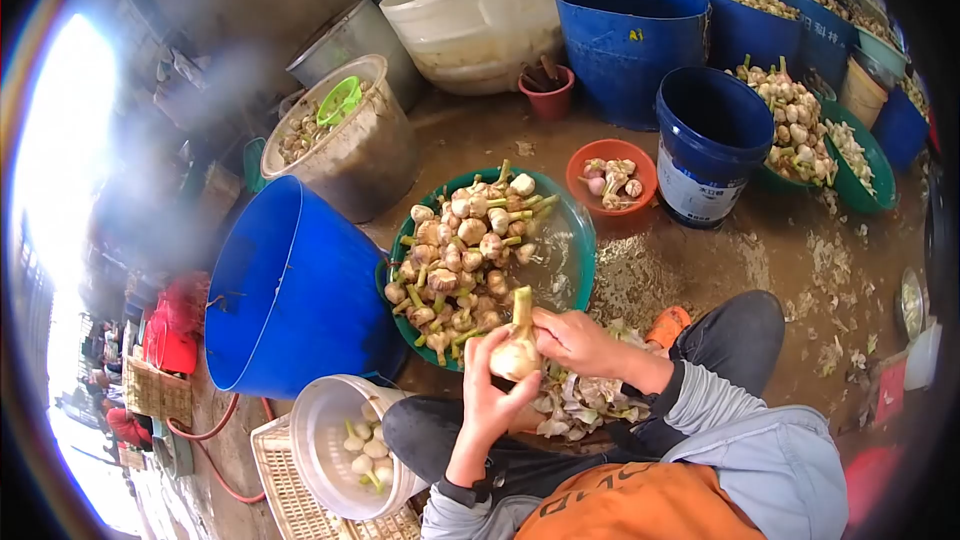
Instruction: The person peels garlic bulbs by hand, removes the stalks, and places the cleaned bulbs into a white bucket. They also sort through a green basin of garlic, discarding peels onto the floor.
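My left hand is closed around the lower side of a garlic bulb, which stands upright with its thick green stem pointing up. On the bulb's other side, my right hand pinches at the bulb with curled fingers; whether it also holds something small is hidden. Just beyond them, a green basin bears a heap of unpeeled garlic bulbs with cut stems. Peeled garlic skins lie in a pile below my hands. Left of my knee, a white bucket contains several cleaned bulbs.
A blue tub tilts at the left, beside a beige bucket. Ahead are a small orange bowl with a few bulbs and a dark blue bucket. Large tubs line the back. Skins litter the wet floor at right.
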{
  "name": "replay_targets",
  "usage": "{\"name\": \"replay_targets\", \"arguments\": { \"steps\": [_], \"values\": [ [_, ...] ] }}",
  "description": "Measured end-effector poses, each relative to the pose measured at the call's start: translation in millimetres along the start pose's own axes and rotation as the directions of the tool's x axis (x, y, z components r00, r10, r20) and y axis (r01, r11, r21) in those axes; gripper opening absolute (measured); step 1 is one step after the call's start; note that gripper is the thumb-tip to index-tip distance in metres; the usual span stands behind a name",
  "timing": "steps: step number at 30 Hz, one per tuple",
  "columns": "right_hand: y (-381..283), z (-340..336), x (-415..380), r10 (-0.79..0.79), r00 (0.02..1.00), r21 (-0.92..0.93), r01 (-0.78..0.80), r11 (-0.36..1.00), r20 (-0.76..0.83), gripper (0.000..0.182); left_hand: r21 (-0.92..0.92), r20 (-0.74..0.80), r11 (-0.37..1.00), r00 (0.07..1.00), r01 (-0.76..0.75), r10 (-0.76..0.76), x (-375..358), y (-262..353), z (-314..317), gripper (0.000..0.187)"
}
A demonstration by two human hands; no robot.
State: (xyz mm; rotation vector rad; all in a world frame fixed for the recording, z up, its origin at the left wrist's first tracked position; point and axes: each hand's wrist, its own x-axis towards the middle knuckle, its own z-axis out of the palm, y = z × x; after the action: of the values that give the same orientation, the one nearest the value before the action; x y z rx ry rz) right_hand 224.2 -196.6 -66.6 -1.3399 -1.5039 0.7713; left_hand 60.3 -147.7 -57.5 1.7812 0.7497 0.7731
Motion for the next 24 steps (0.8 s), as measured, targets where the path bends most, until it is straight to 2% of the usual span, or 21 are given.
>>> {"name": "replay_targets", "arguments": {
  "steps": [1,2,3,5,6,7,9,10,11,12,13,14,17,18,19,21,22,23,24],
  "values": [
    [-1,-4,0,-0.021,0.999,-0.088,0.024,0.996,0.034,0.020,-0.313,0.061,0.939,0.990,0.141,-0.128,0,-1,-1,0.064],
    [-2,-7,5,-0.079,0.997,-0.222,0.082,0.972,0.023,0.019,-0.510,0.093,0.834,0.978,0.210,-0.189,-6,1,4,0.070],
    [-2,-4,4,-0.101,0.995,-0.202,0.098,0.974,-0.003,0.020,-0.471,0.075,0.853,0.974,0.225,-0.216,-8,-8,7,0.075],
    [1,-1,7,-0.146,0.987,-0.175,0.132,0.976,-0.067,0.022,-0.140,-0.126,0.990,0.992,-0.021,0.003,-11,-14,15,0.079],
    [4,6,5,-0.041,0.995,0.067,0.047,0.997,-0.095,0.026,0.024,-0.151,0.995,0.984,-0.097,0.099,-10,-15,15,0.085],
    [6,9,6,0.046,0.999,0.263,-0.040,0.964,-0.018,0.026,0.051,-0.142,0.991,0.982,-0.120,0.126,-8,-14,14,0.086],
    [6,13,8,0.164,0.968,0.590,-0.245,0.769,0.188,0.028,0.097,-0.134,0.983,0.976,-0.158,0.171,-8,-11,12,0.089],
    [3,14,9,0.165,0.962,0.670,-0.270,0.692,0.218,0.024,-0.112,-0.148,0.986,0.983,-0.123,0.106,-5,-16,11,0.091],
    [5,17,8,0.176,0.966,0.624,-0.256,0.738,0.189,0.022,-0.286,-0.232,0.952,0.972,-0.109,0.041,-3,-16,16,0.081],
    [2,20,7,0.185,0.969,0.575,-0.245,0.780,0.161,0.021,-0.526,-0.143,0.850,0.986,0.002,-0.091,-4,-19,12,0.078],
    [-2,22,7,0.195,0.972,0.527,-0.236,0.817,0.133,0.020,-0.720,-0.021,0.683,0.980,0.123,-0.199,-4,-22,4,0.079],
    [-8,20,2,-0.027,0.996,0.300,0.051,0.952,-0.084,0.018,-0.872,0.252,0.367,0.940,0.324,-0.231,-2,-23,-5,0.072],
    [-6,18,2,0.058,0.989,0.350,-0.006,0.937,-0.139,0.016,-0.845,0.322,0.347,0.905,0.407,-0.278,-6,-16,-5,0.063],
    [-2,21,3,0.127,0.984,0.356,-0.074,0.932,-0.128,0.016,-0.593,-0.091,0.781,0.948,0.196,-0.306,-7,7,12,0.055],
    [1,21,2,0.153,0.985,0.398,-0.110,0.911,-0.079,0.016,-0.005,-0.304,0.996,0.949,-0.090,0.084,-4,-12,19,0.053],
    [2,22,3,0.193,0.981,0.476,-0.184,0.860,0.030,0.018,0.382,-0.311,0.897,0.882,-0.224,0.353,3,-28,6,0.050],
    [0,22,2,0.213,0.973,0.533,-0.226,0.815,0.087,0.020,-0.181,-0.268,0.983,0.963,-0.024,-0.026,0,-26,-2,0.048],
    [-2,18,-1,0.226,0.963,0.577,-0.269,0.771,0.146,0.022,-0.663,-0.025,0.714,0.946,0.226,-0.322,-1,-22,-9,0.046],
    [-4,14,-3,0.235,0.950,0.610,-0.312,0.728,0.205,0.024,-0.792,0.221,0.476,0.906,0.383,-0.362,3,-14,-19,0.043]
  ]
}}
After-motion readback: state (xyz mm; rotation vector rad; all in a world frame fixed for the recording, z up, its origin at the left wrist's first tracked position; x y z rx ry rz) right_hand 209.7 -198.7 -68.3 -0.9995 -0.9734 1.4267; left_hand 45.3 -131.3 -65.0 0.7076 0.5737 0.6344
